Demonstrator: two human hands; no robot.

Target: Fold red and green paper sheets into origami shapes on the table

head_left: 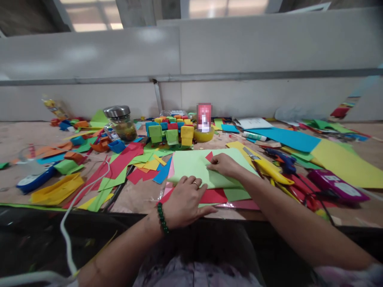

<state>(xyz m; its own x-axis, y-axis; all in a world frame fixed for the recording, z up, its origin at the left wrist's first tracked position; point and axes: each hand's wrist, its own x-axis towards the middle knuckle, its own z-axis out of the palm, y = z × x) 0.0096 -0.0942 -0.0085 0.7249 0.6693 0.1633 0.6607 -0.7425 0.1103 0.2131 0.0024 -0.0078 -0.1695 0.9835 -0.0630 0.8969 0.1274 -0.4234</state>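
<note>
A light green paper sheet (191, 163) lies in front of me, its near edge slightly raised over red paper (214, 196) and other coloured sheets. My left hand (185, 197) rests on that near edge, fingers stretched out flat and thumb apart. Above the sheet, my right hand (224, 164) is closed in a pinch, with a small red paper piece (209, 156) showing at its fingertips. Just right of the sheet lie a yellow-handled cutter (269, 169) and a blue glue gun (281, 159).
Small folded paper chairs (172, 135) stand behind the sheet, beside a yellow tape roll (204, 134). A glass jar (121, 123) stands back left. Paper scraps (143, 175) and a white cable (64, 223) lie left; a purple box-shaped device (338, 186) and yellow paper (347, 163) are right.
</note>
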